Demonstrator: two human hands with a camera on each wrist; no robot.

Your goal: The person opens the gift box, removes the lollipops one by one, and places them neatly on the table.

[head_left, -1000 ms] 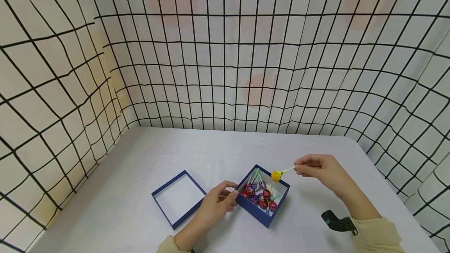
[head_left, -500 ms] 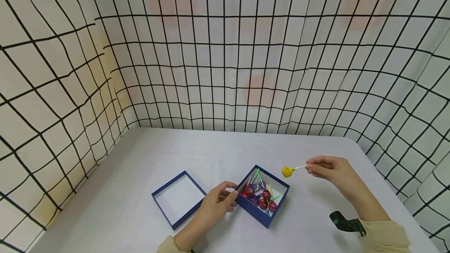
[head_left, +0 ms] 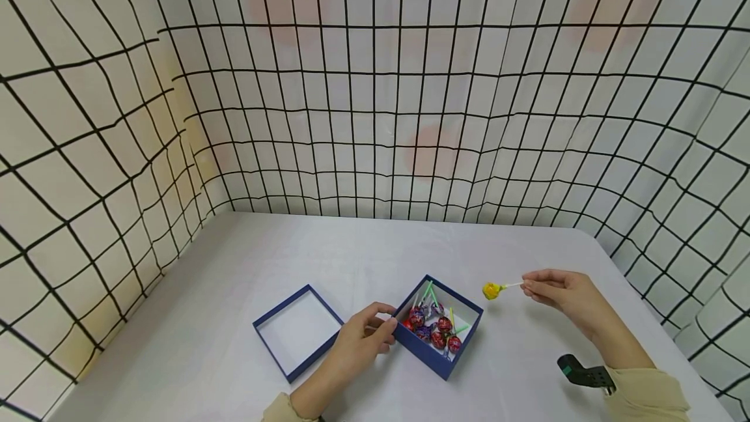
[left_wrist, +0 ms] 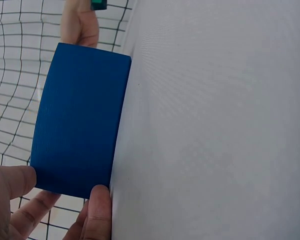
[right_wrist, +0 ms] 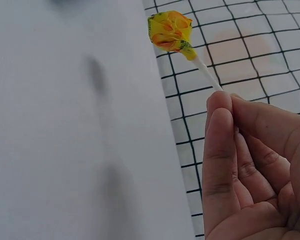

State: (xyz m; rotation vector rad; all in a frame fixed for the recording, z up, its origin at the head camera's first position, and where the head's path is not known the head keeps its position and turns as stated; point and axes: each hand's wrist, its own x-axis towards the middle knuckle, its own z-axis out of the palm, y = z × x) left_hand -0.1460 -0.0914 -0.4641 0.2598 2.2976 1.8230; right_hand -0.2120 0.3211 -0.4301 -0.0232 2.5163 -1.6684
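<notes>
My right hand (head_left: 565, 292) pinches the white stick of a yellow-wrapped lollipop (head_left: 491, 290) between thumb and fingertips. In the right wrist view the lollipop (right_wrist: 171, 31) has its round head pointing away from the hand, above the table, where a shadow falls. My left hand (head_left: 360, 337) holds the left corner of a blue box (head_left: 430, 357), thumb and fingers on either side of it, as the left wrist view of the box (left_wrist: 82, 120) also shows. Inside the box lie several lollipops (head_left: 438, 338) in red and purple wrappers, some with green or yellow sticks.
A blue-edged box lid (head_left: 299, 331) with a white inside lies to the left, next to the left forearm. The white table (head_left: 328, 246) is bordered at the back and sides by black netting (head_left: 375, 109) before pale walls.
My right hand has carried the yellow lollipop rightward, from over the box's back right edge to beside the box. The left hand, box and lid have stayed put.
</notes>
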